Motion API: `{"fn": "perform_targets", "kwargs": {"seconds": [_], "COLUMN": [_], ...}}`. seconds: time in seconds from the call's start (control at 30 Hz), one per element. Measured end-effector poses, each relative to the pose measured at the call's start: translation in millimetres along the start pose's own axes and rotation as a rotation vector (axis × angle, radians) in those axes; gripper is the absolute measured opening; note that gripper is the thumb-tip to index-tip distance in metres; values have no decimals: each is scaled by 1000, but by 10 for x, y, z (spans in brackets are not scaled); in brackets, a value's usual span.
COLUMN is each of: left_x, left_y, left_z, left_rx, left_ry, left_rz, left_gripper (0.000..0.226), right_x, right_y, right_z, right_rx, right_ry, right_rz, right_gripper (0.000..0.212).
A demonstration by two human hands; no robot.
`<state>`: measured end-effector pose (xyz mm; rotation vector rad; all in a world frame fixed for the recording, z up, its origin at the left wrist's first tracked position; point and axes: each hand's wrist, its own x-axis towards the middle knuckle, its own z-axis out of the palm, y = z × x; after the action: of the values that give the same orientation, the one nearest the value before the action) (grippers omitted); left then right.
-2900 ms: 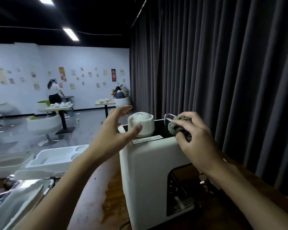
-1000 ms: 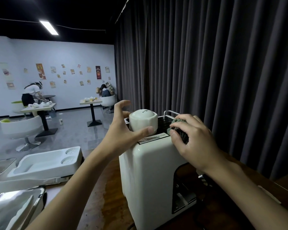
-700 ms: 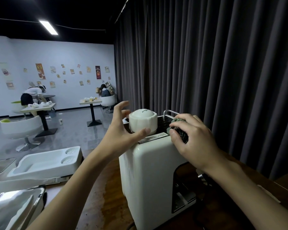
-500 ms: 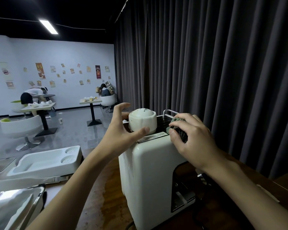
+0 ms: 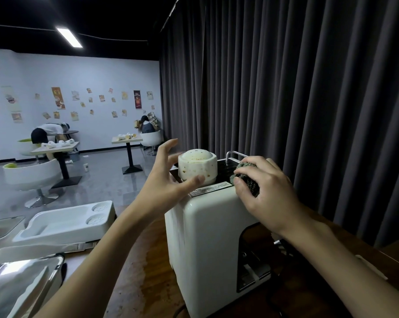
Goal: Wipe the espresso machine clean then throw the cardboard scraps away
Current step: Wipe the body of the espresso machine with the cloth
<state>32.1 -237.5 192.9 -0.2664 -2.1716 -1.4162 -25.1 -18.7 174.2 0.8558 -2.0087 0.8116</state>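
Observation:
The white espresso machine (image 5: 205, 237) stands on a wooden table (image 5: 148, 283) right in front of me. A round white knob (image 5: 197, 167) with brown stains sits on its dark top. My left hand (image 5: 164, 187) spans this knob, thumb pressed on its front and fingers round its far left side, the index finger raised clear. My right hand (image 5: 267, 191) grips a balled grey-green cloth (image 5: 249, 180) and presses it on the top's right front edge. I see no cardboard scraps.
A white moulded tray (image 5: 63, 222) lies left of the machine, and a shiny metal tray (image 5: 21, 288) sits at the lower left. A dark curtain (image 5: 308, 99) hangs close behind. A pale strip (image 5: 370, 267) lies on the table at the right. People work at distant tables.
My right hand has drawn the cloth from the rear of the machine's top toward its front edge. My left hand has stayed round the knob.

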Motion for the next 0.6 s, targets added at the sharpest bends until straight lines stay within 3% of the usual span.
{"fn": "perform_targets", "kwargs": {"seconds": [0.6], "left_x": [-28], "left_y": [17], "left_z": [-12], "left_rx": [79], "left_ry": [42], "left_rz": [50], "left_gripper": [89], "right_x": [-5], "right_y": [-14], "right_z": [-9], "right_rx": [4], "right_ry": [-6], "right_rz": [14], "right_gripper": [39]}}
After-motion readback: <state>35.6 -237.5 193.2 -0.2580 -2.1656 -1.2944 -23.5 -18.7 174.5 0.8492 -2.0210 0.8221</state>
